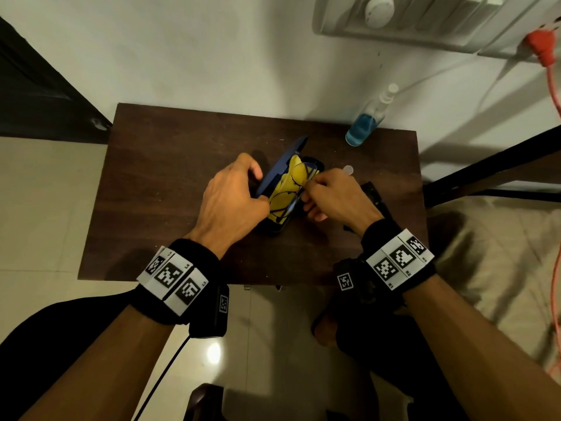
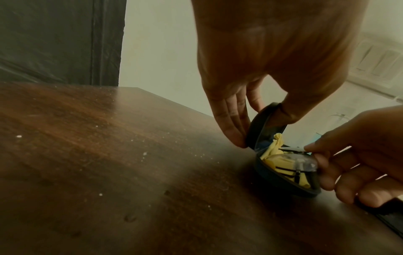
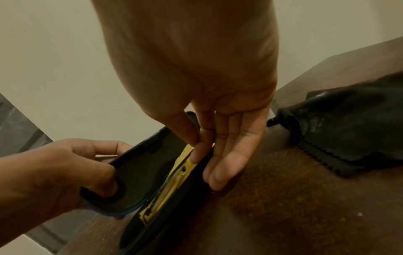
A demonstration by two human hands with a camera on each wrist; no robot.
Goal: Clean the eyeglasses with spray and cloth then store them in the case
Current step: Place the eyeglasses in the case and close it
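Seating the eyeglasses (image 1: 293, 189) on yellow cloth (image 1: 296, 174) inside the case (image 1: 280, 168), the right hand (image 1: 337, 196) is pinching them while the left hand (image 1: 233, 196) is gripping the lid; closing is remaining.

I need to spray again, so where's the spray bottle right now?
In the head view, the spray bottle stands at the table's far right corner by the wall, beyond the open case and the right hand.

Left hand (image 1: 230, 199) fingers curled in a grip, right hand (image 1: 334, 196) thumb and forefinger pinched, banded wrists low
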